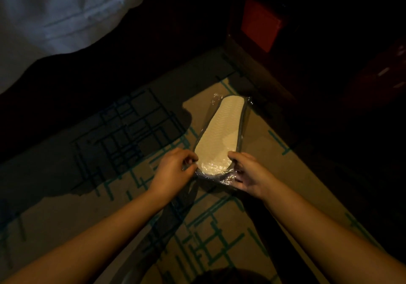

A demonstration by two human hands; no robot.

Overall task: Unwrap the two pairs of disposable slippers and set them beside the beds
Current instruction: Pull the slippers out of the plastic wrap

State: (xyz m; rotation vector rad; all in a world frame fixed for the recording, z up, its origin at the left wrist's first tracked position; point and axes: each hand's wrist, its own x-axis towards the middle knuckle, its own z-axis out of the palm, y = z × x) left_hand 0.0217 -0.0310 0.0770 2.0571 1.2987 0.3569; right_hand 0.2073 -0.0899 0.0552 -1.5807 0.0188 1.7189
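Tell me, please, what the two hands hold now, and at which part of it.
Both hands grip the wrapped slipper pack at its near end: left hand pinches the plastic at the left corner, right hand the right corner.

No legible text, label, brand, number or sign appears anywhere in view; the plastic wrapper (222,173) around the slipper sole (219,134) bears no readable print in this dim light.

Single head-worn wide-angle view, aimed steeply down and forward at the patterned carpet (136,134), hands (173,171) close in at frame centre, bed (55,13) at upper left of carpet.
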